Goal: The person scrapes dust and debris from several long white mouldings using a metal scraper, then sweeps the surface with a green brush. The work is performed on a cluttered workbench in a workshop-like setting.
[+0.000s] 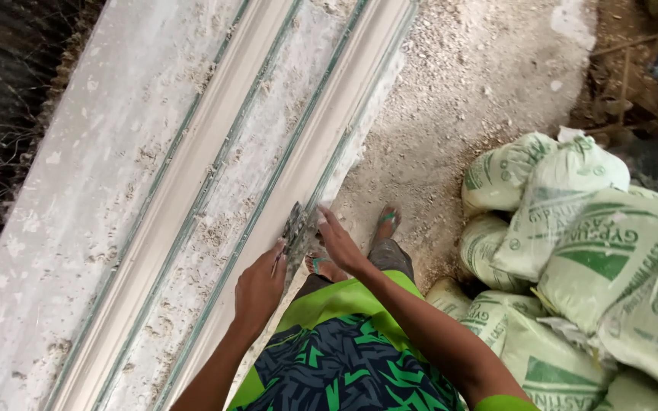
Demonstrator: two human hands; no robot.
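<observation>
Green and dark patterned clothing (344, 358) is seen nearest the lens, with both forearms extended from it. A small metal scraper (294, 228) is gripped in the left hand (259, 289), fingers closed around its lower end; its blade is laid against the near edge of the counter (100, 175). The right hand (338, 240) is held narrow, fingers straight and together, fingertips touching the scraper's upper part and the counter edge just beside it.

The counter is recorded as a long casting bed running diagonally from lower left to upper right. Two pale moulded strips (192, 175) are set along it between thin greenish rails, and the flat areas between are coated in crusted white plaster residue and crumbs.

Beside the counter, a dusty ground (458, 99) strewn with white powder is noted. Two feet in sandals (387, 221) are placed on it. Stacked white-and-green sacks (573, 259) are piled at the right, well apart from the hands.
</observation>
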